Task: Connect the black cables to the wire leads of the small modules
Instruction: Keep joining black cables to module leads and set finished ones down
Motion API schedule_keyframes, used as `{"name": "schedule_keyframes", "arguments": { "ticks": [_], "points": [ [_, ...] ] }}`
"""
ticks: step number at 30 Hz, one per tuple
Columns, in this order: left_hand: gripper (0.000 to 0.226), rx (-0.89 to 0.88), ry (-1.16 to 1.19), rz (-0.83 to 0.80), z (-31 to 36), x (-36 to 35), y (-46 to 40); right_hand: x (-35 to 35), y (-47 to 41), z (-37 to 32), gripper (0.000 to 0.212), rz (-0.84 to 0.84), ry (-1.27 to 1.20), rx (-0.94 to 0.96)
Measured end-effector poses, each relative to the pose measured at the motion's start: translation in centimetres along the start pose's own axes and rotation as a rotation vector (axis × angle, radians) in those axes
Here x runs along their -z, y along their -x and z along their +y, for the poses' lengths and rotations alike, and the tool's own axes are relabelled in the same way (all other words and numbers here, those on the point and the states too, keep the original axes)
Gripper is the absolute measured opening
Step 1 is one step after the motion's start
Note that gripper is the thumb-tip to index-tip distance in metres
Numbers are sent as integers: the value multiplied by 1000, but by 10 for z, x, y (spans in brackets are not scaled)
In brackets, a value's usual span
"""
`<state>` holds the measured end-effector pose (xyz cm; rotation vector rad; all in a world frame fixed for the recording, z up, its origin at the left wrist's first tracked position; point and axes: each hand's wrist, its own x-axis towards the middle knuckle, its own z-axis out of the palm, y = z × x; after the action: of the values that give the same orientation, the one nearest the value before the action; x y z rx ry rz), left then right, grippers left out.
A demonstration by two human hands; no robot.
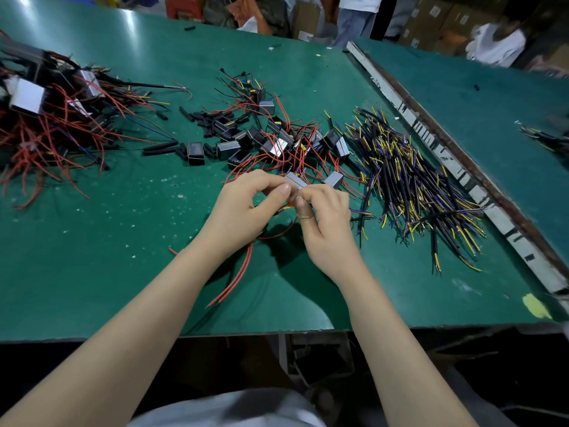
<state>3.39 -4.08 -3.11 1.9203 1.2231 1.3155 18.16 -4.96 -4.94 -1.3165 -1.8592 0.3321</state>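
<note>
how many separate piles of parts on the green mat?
3: finished modules far left, loose small modules centre, black cables right. Both hands hold one module.

Assembly workshop, green workbench (pixel 92 257), wire piles (pixel 412 186)

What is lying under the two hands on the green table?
Red wire leads trail out below the left hand and right hand. Where they end between the fingers is covered.

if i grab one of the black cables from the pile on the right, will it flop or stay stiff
Probably fairly stiff: the black cables lie mostly straight in their pile. Their thin yellow and blue ends bend, so those likely flex. Being round and loosely heaped, neighbours may roll or drag along.
</note>
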Motion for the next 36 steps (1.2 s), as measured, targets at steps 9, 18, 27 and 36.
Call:
{"name": "schedule_keyframes", "arguments": {
  "ticks": [9,18,27,36],
  "points": [
    [20,12,-132,-105,0,7,2,0,0,2,20,-15,-22,-37],
    [10,-33,-51,-32,-6,2,2,2,-2,1,22,18,-15,-46],
    [4,-233,-199,129,-7,-1,2,0,-2,2,22,-21,-42,-76],
    [13,-322,-381,137,-7,1,5,2,-2,-2,23,-102,-160,-126]
  ]
}}
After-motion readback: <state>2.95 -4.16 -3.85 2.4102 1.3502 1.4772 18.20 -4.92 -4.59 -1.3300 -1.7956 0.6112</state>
